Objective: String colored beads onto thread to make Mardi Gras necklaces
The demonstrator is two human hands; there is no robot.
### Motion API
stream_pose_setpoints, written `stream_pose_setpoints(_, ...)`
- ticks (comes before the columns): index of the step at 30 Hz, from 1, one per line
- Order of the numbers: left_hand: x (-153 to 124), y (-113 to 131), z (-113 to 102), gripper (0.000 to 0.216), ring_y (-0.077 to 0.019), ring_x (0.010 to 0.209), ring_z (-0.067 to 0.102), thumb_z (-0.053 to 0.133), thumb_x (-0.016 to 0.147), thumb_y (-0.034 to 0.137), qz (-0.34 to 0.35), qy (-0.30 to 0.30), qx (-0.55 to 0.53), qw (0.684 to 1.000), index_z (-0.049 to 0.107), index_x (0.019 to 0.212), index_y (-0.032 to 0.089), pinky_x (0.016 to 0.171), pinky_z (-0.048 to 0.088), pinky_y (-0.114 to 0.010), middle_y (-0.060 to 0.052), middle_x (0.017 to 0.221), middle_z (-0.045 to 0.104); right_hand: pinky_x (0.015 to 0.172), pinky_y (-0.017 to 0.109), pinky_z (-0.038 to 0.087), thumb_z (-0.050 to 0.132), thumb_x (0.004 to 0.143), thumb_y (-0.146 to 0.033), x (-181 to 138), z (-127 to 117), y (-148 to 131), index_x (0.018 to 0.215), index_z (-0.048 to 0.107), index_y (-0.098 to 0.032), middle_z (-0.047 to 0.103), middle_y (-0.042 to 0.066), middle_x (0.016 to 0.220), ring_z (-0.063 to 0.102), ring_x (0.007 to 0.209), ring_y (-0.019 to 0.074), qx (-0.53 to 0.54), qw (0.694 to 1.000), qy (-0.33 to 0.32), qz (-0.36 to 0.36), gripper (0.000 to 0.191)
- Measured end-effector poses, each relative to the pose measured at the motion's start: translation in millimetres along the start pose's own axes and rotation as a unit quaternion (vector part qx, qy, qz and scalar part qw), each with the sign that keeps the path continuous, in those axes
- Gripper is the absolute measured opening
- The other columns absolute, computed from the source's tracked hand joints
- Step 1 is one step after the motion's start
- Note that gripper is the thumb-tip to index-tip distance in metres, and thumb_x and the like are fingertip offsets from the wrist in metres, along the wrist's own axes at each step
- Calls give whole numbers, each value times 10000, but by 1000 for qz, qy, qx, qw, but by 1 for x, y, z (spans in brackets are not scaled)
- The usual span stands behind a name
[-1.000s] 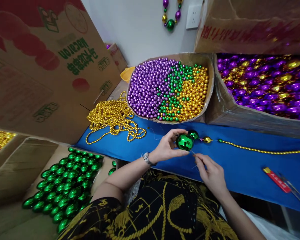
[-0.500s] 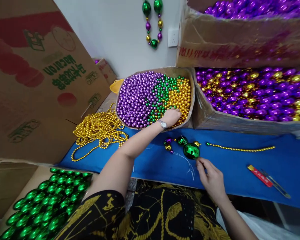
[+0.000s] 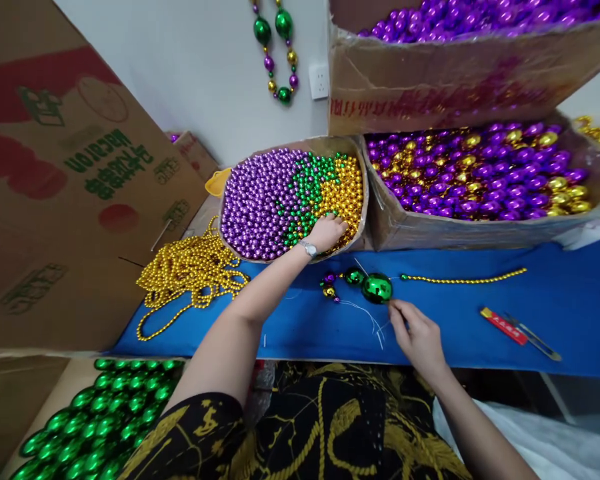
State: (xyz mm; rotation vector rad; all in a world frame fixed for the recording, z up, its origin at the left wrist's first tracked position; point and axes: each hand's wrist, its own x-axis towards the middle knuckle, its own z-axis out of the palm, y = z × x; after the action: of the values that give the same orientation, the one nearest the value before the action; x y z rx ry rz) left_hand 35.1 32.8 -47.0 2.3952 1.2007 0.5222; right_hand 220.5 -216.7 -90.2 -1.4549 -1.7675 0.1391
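Note:
My left hand (image 3: 326, 232) reaches into a cardboard box (image 3: 363, 220) of small purple, green and gold beads, its fingers curled down among the gold ones. A large green ball (image 3: 377, 288) lies on the blue table cover (image 3: 300, 327), strung with smaller green, purple and gold beads (image 3: 330, 285) and a thin gold bead strand (image 3: 463, 279). My right hand (image 3: 417, 337) rests just below the green ball, fingertips pinched on the thin white thread (image 3: 375, 320).
A heap of gold bead strands (image 3: 185, 270) lies at the left. A box of big purple and gold balls (image 3: 475, 173) stands at the right, another box above it. Green balls (image 3: 95, 420) fill a box at lower left. A red cutter (image 3: 505, 325) lies right.
My left hand let go of the green ball and reached forward into the small-bead box. The ball now lies on the table. My right hand stayed at the thread.

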Motion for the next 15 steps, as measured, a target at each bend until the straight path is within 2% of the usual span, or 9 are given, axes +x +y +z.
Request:
stream_pose_setpoints(2,-8,3,-3,81,-217,970,586,565,848,130,-10,33,-46,998,644,834,126,892,447,-341,-114,895,662,724,269,563,461,961,-259,0,-2,1,993,645,-206,736,59,918,712,818,174,-5,1000,7,-1,194)
stream_pose_setpoints(4,-21,11,-7,159,-179,890,627,544,900,248,-28,68,-145,987,641,940,128,843,486,-324,-98,934,668,713,263,558,467,959,-249,1,-4,1,994,641,-201,736,58,916,711,807,169,-9,1000,15,-5,185)
stream_pose_setpoints(5,-30,17,-10,205,-161,846,643,550,906,301,-42,80,-237,967,635,982,131,822,503,-320,-90,950,670,708,260,555,473,957,-244,2,-4,1,994,640,-198,736,57,912,710,799,167,-12,1000,19,-8,177)
stream_pose_setpoints(6,-39,24,-12,239,-147,812,655,578,894,337,-58,87,-348,932,633,1006,134,809,517,-319,-82,957,672,706,258,553,479,955,-240,3,-5,1,995,639,-196,735,55,907,709,793,165,-14,1000,22,-11,171)
stream_pose_setpoints(8,-59,38,-15,275,-136,791,673,682,824,349,-89,83,-555,823,649,997,137,803,534,-314,-63,942,678,710,258,552,488,951,-237,6,-5,0,995,641,-197,735,51,901,708,786,164,-18,999,26,-14,164)
stream_pose_setpoints(9,-68,45,-16,278,-137,794,679,730,784,328,-101,76,-621,774,662,975,137,800,538,-307,-55,927,683,714,259,551,488,951,-236,7,-5,0,996,643,-199,735,50,900,708,787,164,-18,999,27,-16,165)
stream_pose_setpoints(10,-75,52,-17,268,-137,800,683,752,764,306,-110,70,-652,747,674,957,137,792,541,-295,-49,911,687,717,259,550,489,950,-234,7,-5,-1,998,645,-201,735,48,897,707,786,163,-17,999,27,-18,166)
stream_pose_setpoints(12,-86,61,-16,237,-136,802,687,761,760,274,-126,60,-675,725,693,939,133,771,546,-277,-47,886,697,717,256,546,489,950,-227,8,-5,-3,1002,646,-200,733,49,893,705,786,161,-15,999,24,-25,168)
stream_pose_setpoints(15,-95,67,-14,227,-127,783,687,767,759,265,-137,46,-684,715,718,938,134,746,551,-257,-46,858,709,717,254,540,488,951,-216,8,-5,-5,1009,644,-194,731,54,892,703,788,160,-19,999,21,-37,168)
